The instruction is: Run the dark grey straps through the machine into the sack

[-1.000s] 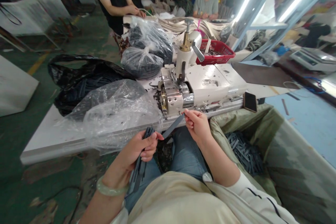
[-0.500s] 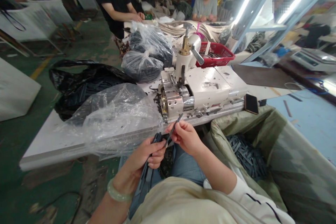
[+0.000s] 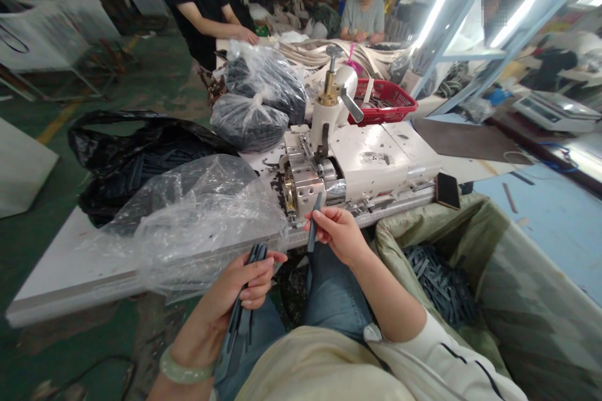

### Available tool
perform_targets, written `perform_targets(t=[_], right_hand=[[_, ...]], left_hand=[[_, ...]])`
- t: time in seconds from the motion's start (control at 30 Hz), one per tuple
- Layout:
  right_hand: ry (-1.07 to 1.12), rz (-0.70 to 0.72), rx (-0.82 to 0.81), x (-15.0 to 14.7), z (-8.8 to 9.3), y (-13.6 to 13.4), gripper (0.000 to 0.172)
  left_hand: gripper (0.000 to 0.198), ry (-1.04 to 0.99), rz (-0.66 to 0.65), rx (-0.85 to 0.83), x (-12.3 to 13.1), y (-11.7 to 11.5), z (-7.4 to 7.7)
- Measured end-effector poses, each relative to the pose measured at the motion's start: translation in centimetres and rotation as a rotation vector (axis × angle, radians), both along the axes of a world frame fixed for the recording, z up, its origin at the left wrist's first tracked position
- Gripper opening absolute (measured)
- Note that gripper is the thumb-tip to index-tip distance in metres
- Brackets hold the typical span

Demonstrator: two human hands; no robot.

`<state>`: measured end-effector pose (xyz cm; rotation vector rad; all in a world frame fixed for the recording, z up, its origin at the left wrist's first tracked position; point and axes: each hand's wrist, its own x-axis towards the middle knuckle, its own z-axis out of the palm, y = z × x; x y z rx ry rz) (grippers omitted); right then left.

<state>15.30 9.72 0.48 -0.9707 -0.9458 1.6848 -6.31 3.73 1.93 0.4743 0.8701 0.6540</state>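
Note:
My left hand (image 3: 251, 282) is closed around a bundle of dark grey-blue strips (image 3: 235, 332), which hang down past the wrist over my lap. In my right hand (image 3: 336, 232) a single dark strip (image 3: 314, 229) is pinched between thumb and fingers, standing nearly upright. That strip is apart from the bundle, just in front of a white bench machine (image 3: 310, 191) with a metal feed head and a lever on top. Dark scraps lie about the machine's base.
Left on the bench are a clear plastic bag (image 3: 188, 225) and a black bag (image 3: 155, 144) of strips. A lined bin (image 3: 493, 232) with loose strips (image 3: 442, 285) stands at the right. A phone (image 3: 447, 190) and a red basket (image 3: 385, 114) lie beyond. Co-workers stand and sit behind.
My hands have parted: the left has moved left and down with the bundle, while the right holds one strip away from it, now turned more upright. The view has shifted slightly.

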Motion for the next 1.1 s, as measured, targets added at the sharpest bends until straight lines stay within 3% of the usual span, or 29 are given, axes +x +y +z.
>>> perform_targets(t=[0.33, 0.63, 0.77, 0.87, 0.93, 1.0, 1.07, 1.1], right_hand=[[-0.076, -0.238, -0.059, 0.6, -0.2, 4.5, 0.036], [0.038, -0.192, -0.165, 0.8, 0.1, 6.7, 0.030], [0.065, -0.300, -0.190, 0.3, 0.6, 7.2, 0.028], [0.009, -0.475, -0.128, 1.0, 0.7, 6.7, 0.030], [-0.128, -0.653, -0.041, 3.2, 0.3, 5.1, 0.032], [-0.408, -0.859, 0.035, 7.1, -0.6, 2.4, 0.037], [-0.879, -1.019, 0.051, 12.1, -1.8, -1.1, 0.043], [-1.152, -1.026, 0.034, 14.7, -2.4, -2.8, 0.044]], left_hand=[[0.029, -0.009, 0.008, 0.014, -0.5, 0.4, -0.6], [0.030, -0.014, 0.021, 0.008, -0.7, 0.5, -0.8], [0.030, -0.011, 0.018, 0.010, -0.6, 0.5, -0.7], [0.031, -0.005, 0.010, 0.020, -0.4, 0.5, -0.3], [0.032, 0.001, 0.001, 0.030, -0.2, 0.5, 0.0], [0.032, 0.003, -0.016, 0.039, -0.1, 0.5, 0.2], [0.032, -0.003, -0.043, 0.046, 0.1, 0.5, 0.2], [0.031, -0.008, -0.056, 0.049, 0.2, 0.6, 0.2]])
